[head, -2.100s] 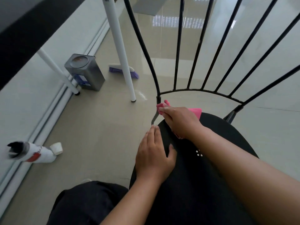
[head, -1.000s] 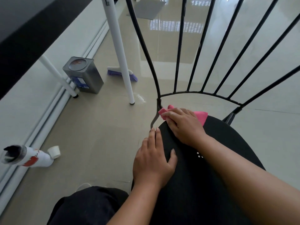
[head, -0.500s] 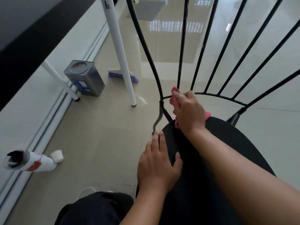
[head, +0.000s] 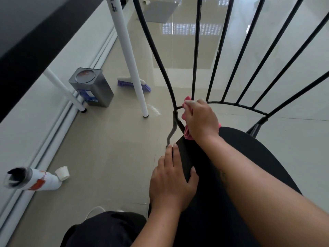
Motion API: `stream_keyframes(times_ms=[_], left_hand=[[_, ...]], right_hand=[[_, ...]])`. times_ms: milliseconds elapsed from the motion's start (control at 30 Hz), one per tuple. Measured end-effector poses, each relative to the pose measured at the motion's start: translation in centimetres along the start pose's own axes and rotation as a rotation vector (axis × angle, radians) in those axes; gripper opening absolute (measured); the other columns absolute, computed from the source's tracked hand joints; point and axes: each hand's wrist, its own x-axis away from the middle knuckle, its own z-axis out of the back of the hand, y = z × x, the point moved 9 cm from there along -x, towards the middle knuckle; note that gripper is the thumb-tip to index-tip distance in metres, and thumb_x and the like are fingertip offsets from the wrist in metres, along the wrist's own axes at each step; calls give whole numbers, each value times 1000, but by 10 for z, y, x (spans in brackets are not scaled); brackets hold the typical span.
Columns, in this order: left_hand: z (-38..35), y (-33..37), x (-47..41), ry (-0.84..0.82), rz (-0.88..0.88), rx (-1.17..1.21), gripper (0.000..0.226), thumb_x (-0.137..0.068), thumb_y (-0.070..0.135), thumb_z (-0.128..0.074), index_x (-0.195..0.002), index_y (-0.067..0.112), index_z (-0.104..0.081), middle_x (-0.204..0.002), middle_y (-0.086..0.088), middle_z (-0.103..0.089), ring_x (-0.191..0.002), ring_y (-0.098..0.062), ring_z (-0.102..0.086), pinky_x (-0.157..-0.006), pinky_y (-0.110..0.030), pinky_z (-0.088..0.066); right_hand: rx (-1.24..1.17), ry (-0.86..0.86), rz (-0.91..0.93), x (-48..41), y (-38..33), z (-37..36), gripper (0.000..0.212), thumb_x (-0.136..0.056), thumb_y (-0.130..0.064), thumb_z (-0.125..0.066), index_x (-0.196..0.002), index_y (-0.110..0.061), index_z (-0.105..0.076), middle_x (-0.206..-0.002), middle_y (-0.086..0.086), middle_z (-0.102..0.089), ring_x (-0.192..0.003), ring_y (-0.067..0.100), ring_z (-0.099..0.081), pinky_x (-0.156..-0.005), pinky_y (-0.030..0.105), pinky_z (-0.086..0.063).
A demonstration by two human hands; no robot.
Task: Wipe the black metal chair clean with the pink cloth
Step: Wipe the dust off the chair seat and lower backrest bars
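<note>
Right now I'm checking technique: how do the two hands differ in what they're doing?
The right hand is curled, gripping the pink cloth at the backrest's base; the left hand lies flat and open, holding nothing. The right reaches farther out; the left sits nearer. Both touch the black chair.

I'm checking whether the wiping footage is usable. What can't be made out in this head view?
- Most of the pink cloth: covered by the right hand.
- The chair back's top: cut off by the upper edge.
- The seat's near part: under the right forearm and past the lower edge.
- Dust on the black metal: too fine to see.
- The tin's label: too small to read.
</note>
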Motion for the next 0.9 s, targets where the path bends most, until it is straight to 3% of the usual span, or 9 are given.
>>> stream_keyframes(times_ms=[167,300,400,500,633,700,767,900], left_hand=[[1,1,0,-9,6,1,81,-90,61,-26,-156,19,-5,-162,0,-15,-139,-17,-31,-104,-31,-37],[2,0,1,6,18,-17,81,-89,60,-29,-155,15,-17,-159,-3,-25,-136,-18,-38,-102,-32,-41],[1,-1,0,19,22,-37,80,-88,60,-30,-154,14,-23,-157,-4,-32,-133,-20,-43,-98,-34,-44],[-1,-1,0,3,18,-41,81,-89,60,-29,-155,15,-19,-159,-3,-27,-136,-19,-39,-101,-33,-42],[1,0,0,-14,19,-37,81,-89,61,-27,-155,17,-15,-160,-2,-23,-140,-18,-33,-106,-32,-37],[-3,1,0,-36,7,-26,83,-88,62,-19,-156,18,-7,-163,-1,-12,-148,-18,-17,-114,-31,-24],[-3,3,0,-31,-13,-20,82,-87,61,-15,-156,18,-3,-164,-2,-4,-150,-17,-6,-118,-32,-14],[-2,7,2,5,-81,-46,74,-91,54,-29,-154,17,-24,-162,-8,-16,-149,-21,-14,-119,-37,-18]], right_hand=[[-11,-155,25,1,-10,-6,30,-101,-32,-44,-109,-16,-68,-95,3,-60,-77,21,-59,-71,39,-53],[-94,75,-58,-3,28,41,28,-100,-31,-48,-118,-18,-65,-107,2,-63,-82,12,-57,-75,27,-50],[-35,102,-70,-2,44,44,28,-100,-31,-47,-114,-17,-67,-103,2,-62,-76,14,-58,-70,29,-50],[41,-21,-48,-7,33,16,29,-100,-33,-45,-104,-14,-67,-95,4,-59,-70,24,-61,-66,43,-54],[9,-78,-39,-9,42,20,30,-100,-40,-43,-108,-26,-68,-94,-4,-58,-65,14,-63,-64,40,-54],[30,-30,-89,-3,54,26,30,-100,-41,-43,-115,-31,-67,-99,-3,-58,-71,18,-64,-69,40,-54],[11,1,-106,-1,49,20,29,-100,-36,-44,-117,-26,-66,-102,2,-58,-78,23,-63,-74,42,-53],[21,-23,-73,-7,42,16,29,-101,-35,-43,-112,-25,-67,-99,-2,-60,-75,21,-63,-68,42,-54]])
